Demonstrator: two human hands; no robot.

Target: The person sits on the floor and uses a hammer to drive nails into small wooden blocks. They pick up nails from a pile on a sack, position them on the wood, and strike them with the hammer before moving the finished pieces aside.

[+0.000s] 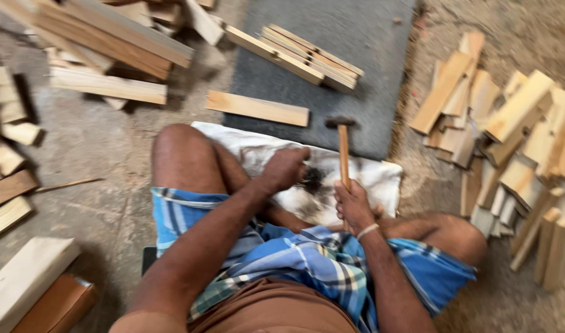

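Right hand [354, 206]: fist around hammer [342, 145] handle, centre frame, head up.
Left hand [285, 168]: closed on sack [369, 176]; contents unclear.
Mat [344, 55]: grey, upper centre.
Floor [91, 148]: dusty concrete.
Wood pieces [511, 129]: heaped right; planks [103, 37] upper left.

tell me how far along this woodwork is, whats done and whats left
Looks done: a sorted-looking heap of short cut wood pieces lies on the ground. In hand: the right hand holds a hammer upright, and the left hand reaches into a dark clump on the white sack; what it grips is too blurred to tell. Left: loose slats on the grey mat, one separate plank.
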